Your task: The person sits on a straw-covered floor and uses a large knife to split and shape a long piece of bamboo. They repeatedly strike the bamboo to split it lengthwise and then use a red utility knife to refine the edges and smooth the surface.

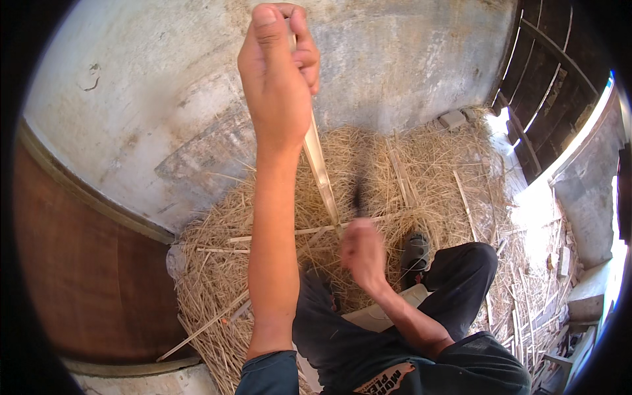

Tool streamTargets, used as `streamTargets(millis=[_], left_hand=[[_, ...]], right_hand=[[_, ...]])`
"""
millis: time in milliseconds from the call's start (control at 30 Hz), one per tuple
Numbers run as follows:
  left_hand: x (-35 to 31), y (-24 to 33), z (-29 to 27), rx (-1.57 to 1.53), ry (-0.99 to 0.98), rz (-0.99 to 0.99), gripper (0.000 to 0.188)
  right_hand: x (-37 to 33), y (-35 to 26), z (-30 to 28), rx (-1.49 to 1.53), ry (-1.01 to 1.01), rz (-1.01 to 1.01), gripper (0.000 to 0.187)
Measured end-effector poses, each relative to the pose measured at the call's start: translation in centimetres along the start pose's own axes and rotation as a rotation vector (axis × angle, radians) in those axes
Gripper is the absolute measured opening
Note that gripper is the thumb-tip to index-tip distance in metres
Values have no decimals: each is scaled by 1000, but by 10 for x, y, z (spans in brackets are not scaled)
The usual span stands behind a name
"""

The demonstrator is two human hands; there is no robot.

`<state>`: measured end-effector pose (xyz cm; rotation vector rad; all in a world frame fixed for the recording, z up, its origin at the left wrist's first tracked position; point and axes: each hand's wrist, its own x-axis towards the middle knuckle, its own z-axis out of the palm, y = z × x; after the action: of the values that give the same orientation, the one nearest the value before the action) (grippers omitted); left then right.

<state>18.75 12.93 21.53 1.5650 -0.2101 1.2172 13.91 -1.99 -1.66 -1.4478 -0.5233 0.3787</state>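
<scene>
My left hand (276, 72) is raised high in front of the wall, its fingers wrapped round the upper end of a long pale strip (320, 172) that looks like split bamboo. The strip slants down behind my left forearm, and its lower end reaches the side of my right hand (364, 253). That hand is closed and smeared by motion. From its top a dark, narrow blade (359, 191), like a knife's, points up and away, also blurred. Its handle is hidden in my fingers. Whether the blade touches the strip, I cannot tell.
Shavings and thin strips (217, 289) cover the floor in a thick heap round my dark shoe (415, 253). Ahead rises a stained wall (408, 66). At the left is a brown door-like panel (92, 263); a grey block (453, 120) lies far right. Dark slatted boards (543, 85) stand beyond it.
</scene>
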Motion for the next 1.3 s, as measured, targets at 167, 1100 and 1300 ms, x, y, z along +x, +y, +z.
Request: streamTargets(millis=[167, 1100, 1300], left_hand=[[0, -6, -1, 143, 88, 69, 48], [7, -6, 5, 141, 95, -9, 33], [9, -20, 5, 140, 134, 92, 33]], right_hand=[[2, -18, -5, 399, -270, 314, 41], [19, -60, -45, 612, 32, 42, 38], [16, 12, 0, -43, 194, -341, 28]])
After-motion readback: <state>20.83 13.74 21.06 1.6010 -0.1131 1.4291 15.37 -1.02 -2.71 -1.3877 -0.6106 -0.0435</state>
